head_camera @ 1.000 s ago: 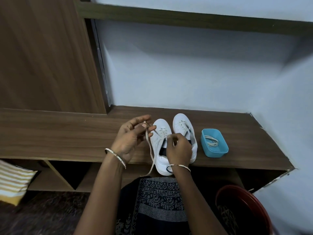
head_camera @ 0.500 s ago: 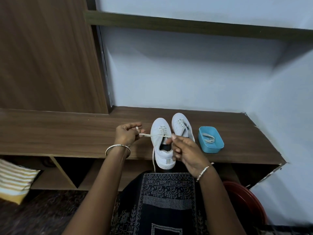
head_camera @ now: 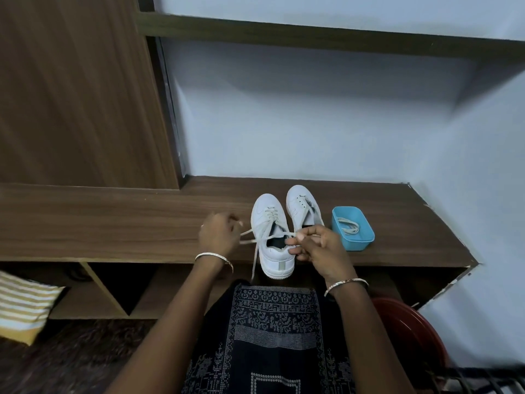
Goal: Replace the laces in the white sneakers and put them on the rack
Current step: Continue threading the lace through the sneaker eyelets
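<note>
Left hand [head_camera: 218,234] curled round one lace [head_camera: 256,257] end, right hand [head_camera: 318,245] pinching the other. Between them near sneaker [head_camera: 272,245], heel overhanging shelf [head_camera: 127,220] front edge. Bare shelf leftward. Second sneaker [head_camera: 302,206] just beside on right, blue tub [head_camera: 353,237] with spare laces near right hand. Red basin [head_camera: 412,328] below right.

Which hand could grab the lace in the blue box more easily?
Probably the right hand: it is beside the blue box holding the loose lace. The left hand is across the near sneaker, farther away. Both hands grip the threaded lace now, so it must let go first.
</note>
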The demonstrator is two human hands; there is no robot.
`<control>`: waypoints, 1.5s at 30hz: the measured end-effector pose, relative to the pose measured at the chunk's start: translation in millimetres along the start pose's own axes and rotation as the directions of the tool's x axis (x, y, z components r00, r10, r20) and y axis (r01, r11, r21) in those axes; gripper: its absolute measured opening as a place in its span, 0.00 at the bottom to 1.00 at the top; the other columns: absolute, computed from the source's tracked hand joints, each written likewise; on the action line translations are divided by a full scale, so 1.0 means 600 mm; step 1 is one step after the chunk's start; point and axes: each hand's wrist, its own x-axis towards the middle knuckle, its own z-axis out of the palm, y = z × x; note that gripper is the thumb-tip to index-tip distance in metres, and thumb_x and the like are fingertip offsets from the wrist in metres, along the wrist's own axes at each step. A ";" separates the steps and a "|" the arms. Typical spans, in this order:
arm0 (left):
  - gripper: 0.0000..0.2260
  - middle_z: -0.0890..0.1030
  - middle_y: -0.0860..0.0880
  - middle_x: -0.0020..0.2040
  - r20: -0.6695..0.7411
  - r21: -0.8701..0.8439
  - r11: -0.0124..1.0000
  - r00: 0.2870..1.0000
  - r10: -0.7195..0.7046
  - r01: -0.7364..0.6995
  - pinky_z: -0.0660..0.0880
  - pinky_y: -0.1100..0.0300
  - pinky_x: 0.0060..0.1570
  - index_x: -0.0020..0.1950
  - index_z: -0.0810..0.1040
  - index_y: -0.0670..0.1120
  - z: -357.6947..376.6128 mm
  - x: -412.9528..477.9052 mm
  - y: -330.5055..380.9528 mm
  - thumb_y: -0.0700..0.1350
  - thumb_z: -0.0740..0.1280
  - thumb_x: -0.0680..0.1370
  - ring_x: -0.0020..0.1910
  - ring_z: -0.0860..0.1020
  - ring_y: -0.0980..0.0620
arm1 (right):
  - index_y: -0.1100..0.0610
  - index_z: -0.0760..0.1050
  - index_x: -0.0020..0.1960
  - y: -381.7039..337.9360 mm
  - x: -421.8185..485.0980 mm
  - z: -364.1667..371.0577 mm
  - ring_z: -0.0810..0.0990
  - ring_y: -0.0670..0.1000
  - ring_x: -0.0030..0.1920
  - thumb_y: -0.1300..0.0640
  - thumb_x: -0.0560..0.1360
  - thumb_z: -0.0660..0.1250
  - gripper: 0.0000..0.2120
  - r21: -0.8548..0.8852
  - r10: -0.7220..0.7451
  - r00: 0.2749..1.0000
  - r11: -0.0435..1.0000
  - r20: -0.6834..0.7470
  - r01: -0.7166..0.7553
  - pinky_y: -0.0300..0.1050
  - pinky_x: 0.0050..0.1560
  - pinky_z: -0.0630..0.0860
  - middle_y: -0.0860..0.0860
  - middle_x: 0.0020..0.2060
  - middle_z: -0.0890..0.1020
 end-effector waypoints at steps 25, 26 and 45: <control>0.04 0.83 0.52 0.34 0.010 -0.317 0.948 1.000 0.014 -0.010 0.69 0.64 0.36 0.40 0.86 0.48 0.075 0.064 0.033 0.46 0.74 0.73 0.31 0.76 0.59 | 0.60 0.83 0.50 0.052 0.134 0.052 0.81 0.44 0.40 0.66 0.74 0.68 0.07 -0.466 -0.184 0.943 0.884 -0.277 0.035 0.25 0.43 0.74 0.52 0.43 0.86; 0.04 0.83 0.51 0.35 0.006 -0.314 0.950 1.000 0.000 0.002 0.69 0.62 0.37 0.41 0.86 0.48 0.081 0.067 0.035 0.47 0.74 0.73 0.32 0.77 0.56 | 0.60 0.82 0.52 0.056 0.140 0.053 0.82 0.45 0.42 0.66 0.73 0.69 0.09 -0.507 -0.196 0.946 0.861 -0.260 0.039 0.28 0.46 0.76 0.53 0.45 0.85; 0.02 0.83 0.50 0.35 0.045 -0.094 0.991 0.995 0.095 -0.090 0.68 0.60 0.35 0.35 0.82 0.48 0.165 0.086 0.056 0.43 0.72 0.68 0.36 0.79 0.51 | 0.54 0.82 0.44 0.092 0.198 0.060 0.83 0.56 0.46 0.57 0.73 0.70 0.02 -0.678 -0.173 0.951 0.734 -0.256 -0.048 0.55 0.51 0.78 0.50 0.39 0.85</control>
